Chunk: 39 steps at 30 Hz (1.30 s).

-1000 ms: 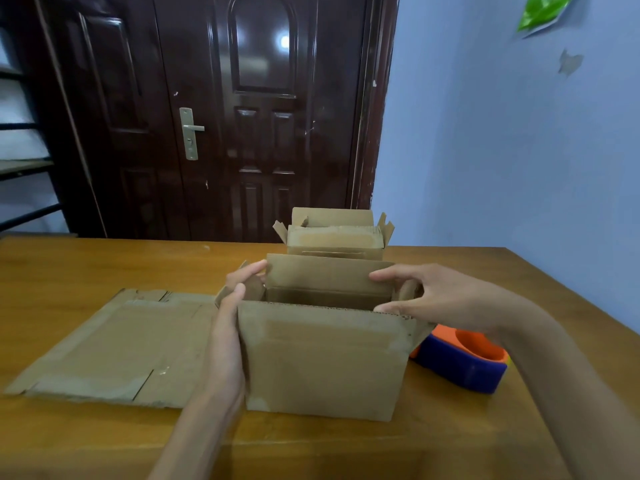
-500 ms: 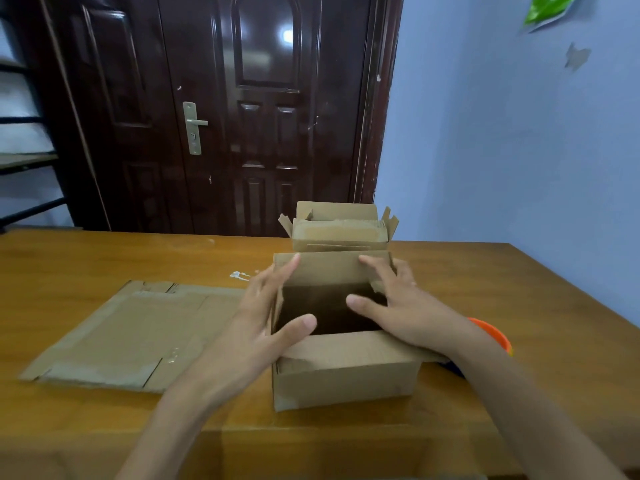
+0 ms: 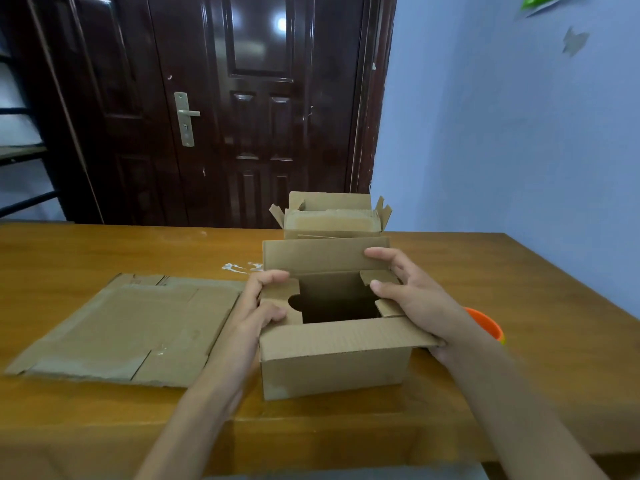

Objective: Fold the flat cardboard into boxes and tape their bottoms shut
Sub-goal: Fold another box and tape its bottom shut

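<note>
A brown cardboard box point(image 3: 334, 367) stands near the front of the wooden table point(image 3: 519, 289), its flaps up top and the middle still a dark opening. My left hand point(image 3: 258, 308) grips the left short flap, folded inward. My right hand point(image 3: 412, 299) holds the right short flap down, its fingers curled over the flap and reaching the far long flap, which stands upright. The near long flap leans toward me. A flat cardboard sheet point(image 3: 128, 330) lies to the left. Behind the box stands another folded box point(image 3: 330, 218) with its flaps open.
An orange and blue tape roll point(image 3: 485, 323) sits to the right, mostly hidden behind my right hand. White scraps point(image 3: 239, 266) lie on the table beyond the flat sheet. A dark door stands behind the table and a blue wall to the right.
The box stays upright on the table. My hands have shifted from its rim onto the two short side flaps and folded them inward over the opening.
</note>
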Available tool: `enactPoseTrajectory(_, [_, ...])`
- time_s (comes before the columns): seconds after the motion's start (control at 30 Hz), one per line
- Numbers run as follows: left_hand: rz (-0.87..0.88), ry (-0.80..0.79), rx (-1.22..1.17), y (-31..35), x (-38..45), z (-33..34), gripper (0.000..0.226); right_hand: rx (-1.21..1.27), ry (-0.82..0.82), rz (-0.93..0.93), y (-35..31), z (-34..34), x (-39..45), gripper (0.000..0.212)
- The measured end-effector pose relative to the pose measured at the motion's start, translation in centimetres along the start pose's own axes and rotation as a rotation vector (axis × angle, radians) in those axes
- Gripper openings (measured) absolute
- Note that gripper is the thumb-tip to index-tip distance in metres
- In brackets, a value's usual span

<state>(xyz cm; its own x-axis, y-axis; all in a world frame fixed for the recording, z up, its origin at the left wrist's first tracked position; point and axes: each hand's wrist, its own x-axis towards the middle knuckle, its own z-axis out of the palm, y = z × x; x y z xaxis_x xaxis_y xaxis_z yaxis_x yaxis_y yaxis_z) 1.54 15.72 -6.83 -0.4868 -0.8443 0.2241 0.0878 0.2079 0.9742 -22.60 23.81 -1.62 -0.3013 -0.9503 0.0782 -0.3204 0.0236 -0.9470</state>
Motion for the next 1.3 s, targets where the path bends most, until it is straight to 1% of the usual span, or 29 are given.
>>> enactPoseTrajectory(0.07, [0.024, 0.025, -0.030, -0.3, 0.4, 0.3, 0.058, 0.096, 0.001, 0.037, 0.0, 0.0, 0.0, 0.045])
enactPoseTrajectory(0.17, [0.018, 0.105, -0.124, -0.8, 0.5, 0.9, 0.057, 0.359, 0.018, 0.113, 0.7, -0.3, -0.1, 0.045])
enactPoseTrajectory(0.2, [0.011, 0.126, -0.154, -1.1, 0.7, 1.1, 0.055, 0.454, 0.024, 0.114, 1.3, -0.2, -0.3, 0.041])
enactPoseTrajectory(0.27, [0.032, 0.178, -0.181, -1.3, 0.9, 1.7, 0.051, 0.559, 0.055, 0.066, 2.6, 0.2, -0.9, 0.035])
enactPoseTrajectory(0.33, [0.067, 0.237, -0.186, -1.1, 0.9, 2.3, 0.052, 0.597, 0.109, 0.019, 3.7, 0.9, -1.4, 0.039])
enactPoseTrajectory(0.37, [0.065, 0.258, -0.201, -1.1, 0.9, 2.5, 0.056, 0.588, 0.135, 0.002, 3.9, 1.2, -1.5, 0.047])
enactPoseTrajectory(0.4, [0.061, 0.268, -0.220, -1.1, 0.9, 2.5, 0.061, 0.563, 0.163, -0.009, 3.8, 1.5, -1.4, 0.060])
enactPoseTrajectory(0.47, [0.062, 0.259, -0.234, -1.1, 1.0, 2.5, 0.073, 0.504, 0.183, -0.030, 3.8, 1.9, -1.2, 0.096])
enactPoseTrajectory(0.5, [0.069, 0.255, -0.217, -1.2, 1.0, 2.4, 0.078, 0.483, 0.173, -0.050, 4.0, 2.1, -1.2, 0.109])
enactPoseTrajectory(0.53, [0.080, 0.252, -0.203, -1.2, 1.0, 2.4, 0.084, 0.468, 0.168, -0.084, 4.3, 2.3, -1.2, 0.112])
enactPoseTrajectory(0.63, [0.096, 0.272, -0.172, -1.5, 1.0, 2.4, 0.092, 0.466, 0.197, -0.162, 4.7, 2.9, -1.9, 0.100])
enactPoseTrajectory(0.7, [0.119, 0.285, -0.148, -1.7, 1.1, 2.5, 0.090, 0.466, 0.243, -0.181, 5.0, 3.3, -2.1, 0.102])
enactPoseTrajectory(0.77, [0.132, 0.296, -0.143, -1.8, 1.2, 2.5, 0.087, 0.384, 0.285, -0.186, 5.1, 3.7, -2.1, 0.105])
enactPoseTrajectory(0.8, [0.131, 0.294, -0.147, -1.7, 1.2, 2.5, 0.087, 0.348, 0.297, -0.188, 5.1, 3.8, -2.1, 0.102])
enactPoseTrajectory(0.87, [0.124, 0.284, -0.160, -1.6, 1.2, 2.6, 0.086, 0.346, 0.356, -0.186, 5.2, 3.9, -2.1, 0.089])
enactPoseTrajectory(0.97, [0.131, 0.297, -0.192, -1.1, 0.9, 2.9, 0.067, 0.349, 0.403, -0.187, 4.9, 4.0, -1.8, 0.067])
enactPoseTrajectory(1.03, [0.149, 0.297, -0.192, -1.0, 0.8, 2.9, 0.062, 0.343, 0.433, -0.147, 4.6, 3.9, -1.6, 0.049])
enactPoseTrajectory(1.07, [0.154, 0.293, -0.185, -0.9, 0.7, 2.9, 0.063, 0.335, 0.437, -0.126, 4.5, 3.9, -1.6, 0.044])
enactPoseTrajectory(1.1, [0.159, 0.284, -0.176, -0.9, 0.7, 2.8, 0.068, 0.326, 0.430, -0.118, 4.6, 3.8, -1.6, 0.043])
enactPoseTrajectory(1.2, [0.154, 0.246, -0.118, -1.1, 0.7, 2.1, 0.089, 0.314, 0.390, -0.089, 4.3, 3.5, -1.6, 0.050])
enactPoseTrajectory(1.23, [0.160, 0.240, -0.092, -1.2, 0.8, 1.9, 0.088, 0.302, 0.382, -0.078, 4.2, 3.4, -1.5, 0.048])
enactPoseTrajectory(1.3, [0.164, 0.234, -0.046, -0.9, 1.1, 1.6, 0.074, 0.283, 0.384, -0.057, 3.8, 3.1, -1.4, 0.041])
